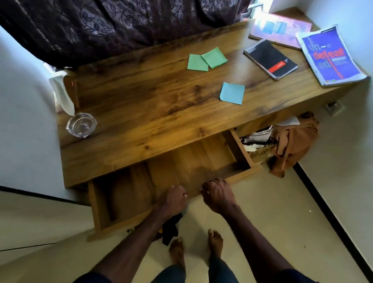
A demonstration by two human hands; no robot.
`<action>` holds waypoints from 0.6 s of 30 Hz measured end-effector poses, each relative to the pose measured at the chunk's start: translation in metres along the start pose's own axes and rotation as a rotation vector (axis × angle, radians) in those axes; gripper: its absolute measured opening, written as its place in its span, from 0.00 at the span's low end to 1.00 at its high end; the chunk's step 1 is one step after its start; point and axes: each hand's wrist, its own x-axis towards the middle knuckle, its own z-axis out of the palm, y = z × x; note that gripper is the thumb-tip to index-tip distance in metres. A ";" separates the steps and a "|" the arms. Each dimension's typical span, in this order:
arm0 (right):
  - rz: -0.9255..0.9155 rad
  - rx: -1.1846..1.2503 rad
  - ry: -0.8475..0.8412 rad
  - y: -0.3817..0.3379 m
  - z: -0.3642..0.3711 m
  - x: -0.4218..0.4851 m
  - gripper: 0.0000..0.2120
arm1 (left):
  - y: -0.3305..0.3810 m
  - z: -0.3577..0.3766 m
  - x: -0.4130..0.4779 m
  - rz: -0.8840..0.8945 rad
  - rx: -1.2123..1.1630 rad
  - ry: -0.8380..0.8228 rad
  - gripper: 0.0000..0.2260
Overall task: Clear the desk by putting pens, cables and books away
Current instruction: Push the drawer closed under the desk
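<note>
A wooden desk (152,103) has its wide drawer (99,210) pulled out, and the inside looks bare. Both my hands grip the drawer's front edge: my left hand (173,199) near the middle, my right hand (217,195) just to its right, fingers curled over the rim. At the desk's far right lie three books: a black notebook (270,58), a blue book (330,57) and a pink book (280,29). Two green sticky pads (206,60) and a blue one (232,93) lie mid-desk.
A glass ashtray (81,124) sits at the desk's left end beside a white object (61,92). Under the right side, an open shelf holds papers (258,137) and an orange cloth (294,142). A dark curtain (103,9) hangs behind. My bare feet stand on the tiled floor.
</note>
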 end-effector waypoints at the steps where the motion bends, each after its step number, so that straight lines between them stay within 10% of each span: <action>1: 0.007 -0.002 -0.016 0.002 0.002 -0.013 0.15 | 0.005 0.004 -0.009 0.008 -0.018 -0.015 0.15; 18: -0.040 0.099 -0.273 0.056 0.027 -0.158 0.21 | 0.065 0.086 -0.109 0.001 -0.124 -0.358 0.05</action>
